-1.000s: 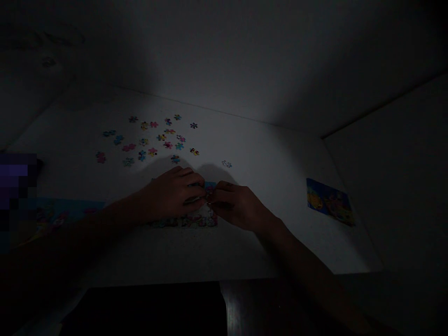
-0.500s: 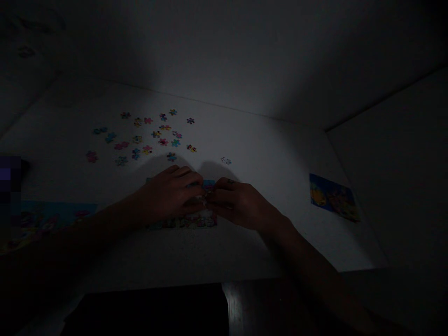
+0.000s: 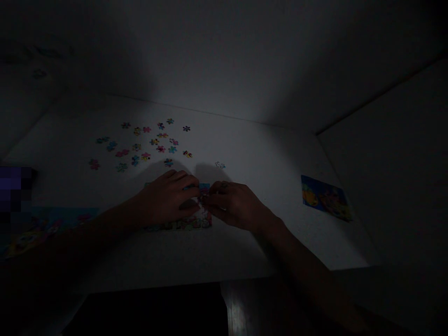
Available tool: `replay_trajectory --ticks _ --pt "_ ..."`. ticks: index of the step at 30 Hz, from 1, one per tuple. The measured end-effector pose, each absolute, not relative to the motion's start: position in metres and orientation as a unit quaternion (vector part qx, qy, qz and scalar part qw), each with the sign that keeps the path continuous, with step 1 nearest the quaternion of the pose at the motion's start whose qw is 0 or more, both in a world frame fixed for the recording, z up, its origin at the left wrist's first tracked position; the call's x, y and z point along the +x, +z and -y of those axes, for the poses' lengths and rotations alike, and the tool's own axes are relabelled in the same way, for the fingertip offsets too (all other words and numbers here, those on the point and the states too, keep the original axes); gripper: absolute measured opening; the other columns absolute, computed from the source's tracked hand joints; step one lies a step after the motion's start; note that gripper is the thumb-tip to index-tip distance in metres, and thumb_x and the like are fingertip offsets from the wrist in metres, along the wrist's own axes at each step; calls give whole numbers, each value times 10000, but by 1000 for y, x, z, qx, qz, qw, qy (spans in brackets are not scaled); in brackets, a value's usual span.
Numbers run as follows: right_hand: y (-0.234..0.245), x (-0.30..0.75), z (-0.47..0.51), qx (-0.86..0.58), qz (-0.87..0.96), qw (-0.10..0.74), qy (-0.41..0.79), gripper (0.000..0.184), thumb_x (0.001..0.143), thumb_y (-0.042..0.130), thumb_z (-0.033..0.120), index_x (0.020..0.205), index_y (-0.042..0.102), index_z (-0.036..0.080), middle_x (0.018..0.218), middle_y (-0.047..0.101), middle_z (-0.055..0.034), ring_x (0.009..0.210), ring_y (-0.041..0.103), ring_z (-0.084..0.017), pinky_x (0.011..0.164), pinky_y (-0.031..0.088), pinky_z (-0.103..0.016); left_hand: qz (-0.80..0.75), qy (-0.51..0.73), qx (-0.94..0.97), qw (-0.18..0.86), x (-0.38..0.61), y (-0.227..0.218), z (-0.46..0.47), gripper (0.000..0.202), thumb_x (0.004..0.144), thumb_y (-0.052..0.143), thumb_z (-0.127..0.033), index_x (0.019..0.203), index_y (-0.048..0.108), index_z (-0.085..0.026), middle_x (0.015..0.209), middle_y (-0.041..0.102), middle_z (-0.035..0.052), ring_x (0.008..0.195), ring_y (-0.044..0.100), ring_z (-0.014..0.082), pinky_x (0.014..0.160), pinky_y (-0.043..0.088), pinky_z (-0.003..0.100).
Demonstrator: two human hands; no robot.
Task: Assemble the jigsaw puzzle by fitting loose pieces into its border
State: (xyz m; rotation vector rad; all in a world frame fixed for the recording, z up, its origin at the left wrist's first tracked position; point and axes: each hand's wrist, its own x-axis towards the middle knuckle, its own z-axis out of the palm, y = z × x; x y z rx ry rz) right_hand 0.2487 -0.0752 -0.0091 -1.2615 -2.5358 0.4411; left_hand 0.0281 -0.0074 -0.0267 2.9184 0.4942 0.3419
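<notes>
A partly assembled jigsaw puzzle (image 3: 178, 225) lies in front of me on the white table, with a pale gap visible in its middle. My left hand (image 3: 171, 198) rests over its left and centre, fingers curved and thumb apart from them. From the right, my right hand (image 3: 233, 203) reaches to the puzzle's right part, thumb and fingertips pinched together. A small puzzle piece (image 3: 203, 199) shows dimly at those fingertips. The hands almost meet there and cover much of the puzzle. Dim light hides fine detail.
Several loose puzzle pieces (image 3: 154, 141) are spread beyond my left hand. One pale piece (image 3: 220, 164) lies apart, beyond my right hand. A colourful picture sheet (image 3: 66, 214) is at the left, partly behind my forearm; a blue-and-yellow picture (image 3: 325, 198) lies at the right.
The whole view has shifted slightly. My right fingertips have moved a little at the puzzle's right part, while my left hand stays over it. The loose pieces keep their arrangement.
</notes>
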Motion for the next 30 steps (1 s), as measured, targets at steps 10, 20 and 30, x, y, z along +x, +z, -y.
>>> replay_trajectory --ticks 10,20,30 --pt "-25 306 44 -590 743 242 205 257 857 596 226 1102 635 157 1037 598 -96 932 577 -202 841 484 -367 -145 162 970 110 28 -23 6 190 906 522 -285 1033 636 -201 1065 629 53 975 551 187 905 432 356" --pt "-39 286 38 -609 738 253 142 322 869 624 363 1134 647 183 1024 599 -91 992 553 -216 898 464 -393 -72 180 972 135 31 -22 12 268 854 474 -117 1008 664 -226 1060 643 56 980 563 188 887 455 362" --pt "-33 273 40 -634 687 267 234 115 842 600 261 873 622 152 895 579 -61 818 542 -163 767 452 -320 -99 236 961 108 30 -24 7 213 926 470 -153 1022 657 -186 989 667 50 891 580 148 837 482 307"
